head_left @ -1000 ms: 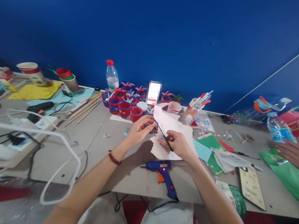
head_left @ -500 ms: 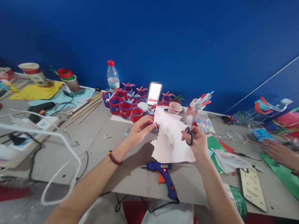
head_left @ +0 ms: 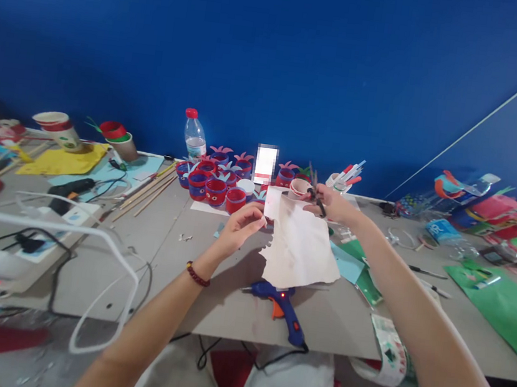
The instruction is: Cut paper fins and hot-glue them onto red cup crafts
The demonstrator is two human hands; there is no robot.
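My left hand (head_left: 244, 226) is closed in a pinch on what looks like a small white paper piece (head_left: 263, 220). Beside its fingertips is a white paper sheet (head_left: 303, 249) with a jagged, cut left edge. My right hand (head_left: 335, 205) grips dark-handled scissors (head_left: 318, 202) above the sheet's upper right corner, blades pointing up and away from the paper. Under the sheet's front edge lies a blue glue gun (head_left: 289, 310) with an orange trigger and a lit red light.
Red and purple paper-ring crafts (head_left: 215, 191) stand in a group at the back, near a water bottle (head_left: 194, 138). To the left are wooden sticks (head_left: 149, 189) and a white power strip (head_left: 49, 243). Green paper (head_left: 498, 311) lies at right; paper cups (head_left: 299, 188) stand behind the sheet.
My right hand has moved up and left with the scissors, whose blades now point upward away from the sheet. Another person's hand at the right has left the view.
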